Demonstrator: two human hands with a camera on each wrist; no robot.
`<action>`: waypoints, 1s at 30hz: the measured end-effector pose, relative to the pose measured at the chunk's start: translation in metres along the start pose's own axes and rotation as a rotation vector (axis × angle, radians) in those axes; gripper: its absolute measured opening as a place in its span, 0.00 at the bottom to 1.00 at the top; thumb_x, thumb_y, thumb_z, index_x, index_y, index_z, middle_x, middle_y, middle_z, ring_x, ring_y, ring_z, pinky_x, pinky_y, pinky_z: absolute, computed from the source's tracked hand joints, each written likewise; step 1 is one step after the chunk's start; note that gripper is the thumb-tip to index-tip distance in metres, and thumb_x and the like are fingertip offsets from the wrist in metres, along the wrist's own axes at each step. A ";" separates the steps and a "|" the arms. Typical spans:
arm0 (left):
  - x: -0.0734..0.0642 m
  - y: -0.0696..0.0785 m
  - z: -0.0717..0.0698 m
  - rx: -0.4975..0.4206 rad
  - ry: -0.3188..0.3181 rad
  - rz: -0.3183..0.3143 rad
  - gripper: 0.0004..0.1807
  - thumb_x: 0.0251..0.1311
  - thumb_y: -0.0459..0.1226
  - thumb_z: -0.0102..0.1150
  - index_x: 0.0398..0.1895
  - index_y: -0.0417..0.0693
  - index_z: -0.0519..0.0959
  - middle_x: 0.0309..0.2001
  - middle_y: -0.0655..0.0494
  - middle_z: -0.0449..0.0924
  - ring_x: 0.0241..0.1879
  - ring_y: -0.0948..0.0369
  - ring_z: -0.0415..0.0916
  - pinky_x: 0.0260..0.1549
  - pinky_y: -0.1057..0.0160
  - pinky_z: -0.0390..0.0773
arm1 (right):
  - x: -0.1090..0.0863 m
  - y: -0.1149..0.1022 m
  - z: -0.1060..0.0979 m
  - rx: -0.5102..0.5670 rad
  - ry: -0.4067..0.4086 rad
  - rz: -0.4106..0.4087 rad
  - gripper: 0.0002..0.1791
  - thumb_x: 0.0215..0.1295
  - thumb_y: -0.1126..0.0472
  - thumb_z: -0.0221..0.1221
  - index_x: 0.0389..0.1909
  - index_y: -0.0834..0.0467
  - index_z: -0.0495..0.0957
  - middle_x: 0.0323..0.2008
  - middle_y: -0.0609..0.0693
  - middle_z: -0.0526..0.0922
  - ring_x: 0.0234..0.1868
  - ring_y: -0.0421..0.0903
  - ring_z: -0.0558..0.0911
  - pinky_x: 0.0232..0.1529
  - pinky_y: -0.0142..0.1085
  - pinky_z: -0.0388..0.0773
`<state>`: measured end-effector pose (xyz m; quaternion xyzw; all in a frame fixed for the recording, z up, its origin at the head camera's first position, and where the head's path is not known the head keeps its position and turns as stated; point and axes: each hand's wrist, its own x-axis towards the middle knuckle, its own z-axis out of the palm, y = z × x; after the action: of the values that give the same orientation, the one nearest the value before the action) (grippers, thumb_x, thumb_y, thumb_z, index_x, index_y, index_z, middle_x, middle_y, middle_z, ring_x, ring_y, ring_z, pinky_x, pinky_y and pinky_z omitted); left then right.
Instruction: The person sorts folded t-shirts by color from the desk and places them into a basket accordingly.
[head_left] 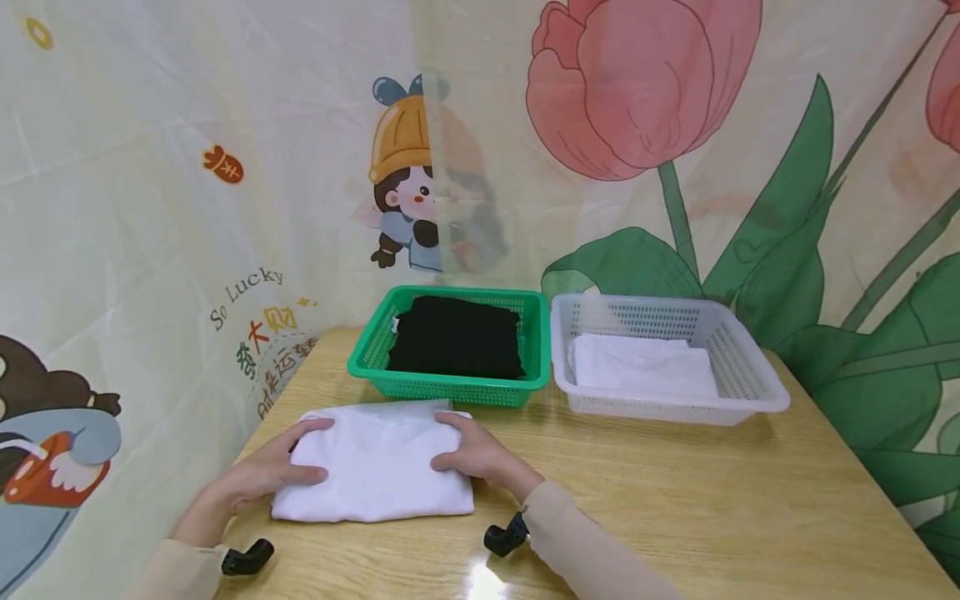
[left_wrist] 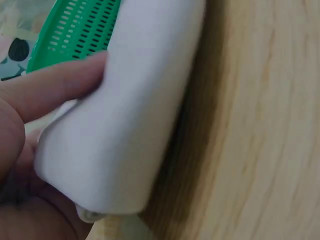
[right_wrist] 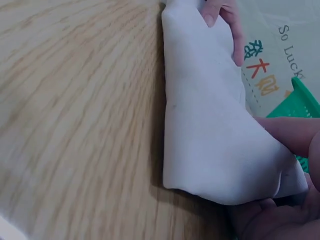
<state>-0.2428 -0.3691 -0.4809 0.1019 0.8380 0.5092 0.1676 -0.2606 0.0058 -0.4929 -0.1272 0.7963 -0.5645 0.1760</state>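
Observation:
A folded white shirt (head_left: 378, 467) lies at the front left of the wooden table, between both hands. My left hand (head_left: 262, 471) grips its left side, with the thumb on top; in the left wrist view other fingers reach under the cloth's edge (left_wrist: 120, 135). On the opposite side my right hand (head_left: 480, 454) holds the shirt's right edge. The right wrist view shows that hand's thumb over the cloth (right_wrist: 210, 130) and fingers beneath it, partly hidden. In the wrist views the shirt's near edge looks slightly raised off the table.
Behind the shirt stands a green basket (head_left: 450, 389) with folded black clothing (head_left: 457, 337) inside. To its right, a white basket (head_left: 667, 402) contains folded white cloth (head_left: 641, 367). A printed curtain (head_left: 315, 125) hangs behind and along the left of the table (head_left: 675, 508).

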 end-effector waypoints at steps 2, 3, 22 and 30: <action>0.003 0.001 0.005 0.007 0.009 -0.011 0.50 0.62 0.37 0.77 0.84 0.49 0.57 0.78 0.28 0.52 0.70 0.40 0.62 0.56 0.63 0.76 | -0.003 0.004 -0.007 0.002 -0.009 0.011 0.43 0.63 0.63 0.74 0.78 0.49 0.70 0.79 0.60 0.63 0.74 0.60 0.68 0.70 0.58 0.72; 0.004 0.002 0.007 0.009 0.016 -0.022 0.51 0.61 0.37 0.77 0.84 0.50 0.58 0.79 0.30 0.51 0.70 0.40 0.61 0.57 0.63 0.75 | -0.005 0.006 -0.011 0.003 -0.015 0.015 0.43 0.63 0.63 0.74 0.78 0.49 0.69 0.79 0.60 0.62 0.75 0.60 0.67 0.70 0.59 0.72; 0.034 0.045 0.095 -0.094 0.006 -0.055 0.51 0.57 0.36 0.80 0.82 0.56 0.63 0.79 0.36 0.57 0.69 0.43 0.67 0.66 0.43 0.73 | -0.077 0.036 -0.089 -0.037 0.039 0.037 0.44 0.65 0.61 0.73 0.81 0.50 0.66 0.81 0.64 0.59 0.78 0.67 0.62 0.71 0.66 0.67; 0.050 0.072 0.136 -0.139 -0.014 -0.021 0.51 0.55 0.32 0.80 0.81 0.55 0.64 0.81 0.37 0.56 0.74 0.41 0.63 0.72 0.35 0.64 | -0.108 0.054 -0.123 -0.075 0.134 0.093 0.44 0.62 0.60 0.75 0.79 0.48 0.69 0.80 0.63 0.62 0.79 0.69 0.61 0.71 0.70 0.64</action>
<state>-0.2364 -0.2073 -0.4838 0.0845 0.8006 0.5635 0.1855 -0.2155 0.1721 -0.4922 -0.0584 0.8321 -0.5326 0.1436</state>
